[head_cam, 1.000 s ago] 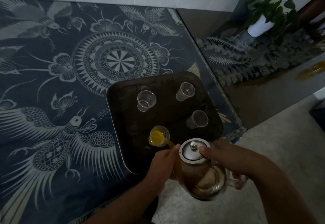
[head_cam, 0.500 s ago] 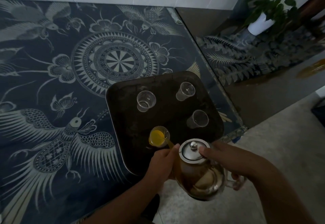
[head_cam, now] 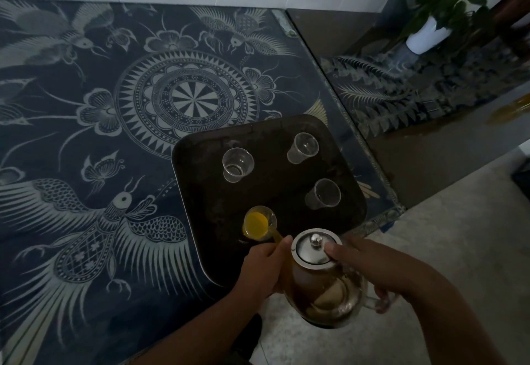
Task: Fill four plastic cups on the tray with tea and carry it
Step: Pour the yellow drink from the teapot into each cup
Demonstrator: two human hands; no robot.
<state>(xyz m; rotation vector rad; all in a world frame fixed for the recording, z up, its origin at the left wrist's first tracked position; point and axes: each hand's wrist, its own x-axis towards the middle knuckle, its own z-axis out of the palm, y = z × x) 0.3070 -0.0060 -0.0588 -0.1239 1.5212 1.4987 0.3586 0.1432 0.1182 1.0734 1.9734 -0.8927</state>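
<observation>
The worktop (head_cam: 86,135) lay beneath the tray (head_cam: 272,192). At the tray's near edge the tilted teapot (head_cam: 324,287) poured into the near-left cup (head_cam: 259,224). The right hand (head_cam: 370,267) gripped its half-hidden handle, and the left hand (head_cam: 262,268) cupped its side, fingertips hidden. Three empty cups (head_cam: 238,164) stood farther in.

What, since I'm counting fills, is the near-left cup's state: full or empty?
Filling, not empty: yellow tea lies inside the near-left cup, and a stream runs in from the teapot. Level: cannot tell.
</observation>
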